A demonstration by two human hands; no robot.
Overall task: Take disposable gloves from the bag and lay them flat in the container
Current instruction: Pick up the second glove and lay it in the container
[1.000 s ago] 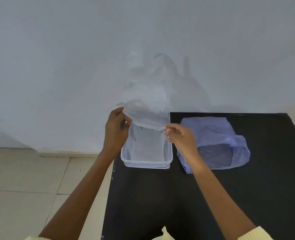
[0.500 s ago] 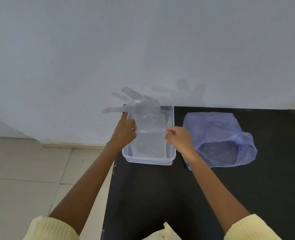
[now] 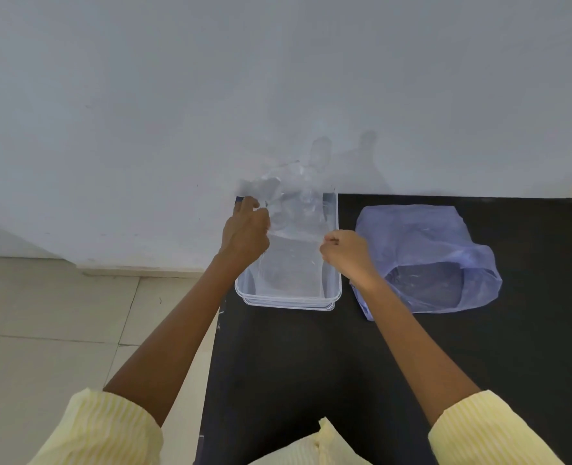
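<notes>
A clear disposable glove is stretched between my two hands above the clear rectangular plastic container. My left hand pinches the glove's cuff at its left corner, and my right hand pinches the right corner. The glove's fingers point away from me, crumpled and raised over the container's far end against the wall. Clear plastic lies flat on the container's floor. The pale purple plastic bag lies to the right of the container, its opening facing me.
Container and bag rest on a black table pushed against a white wall. The table's left edge runs just left of the container, with tiled floor beyond it. My yellow striped sleeves fill the bottom corners.
The glove came down from high against the wall to just over the container. Both hands lowered with it, and the glove's fingers now crumple at the far end.
</notes>
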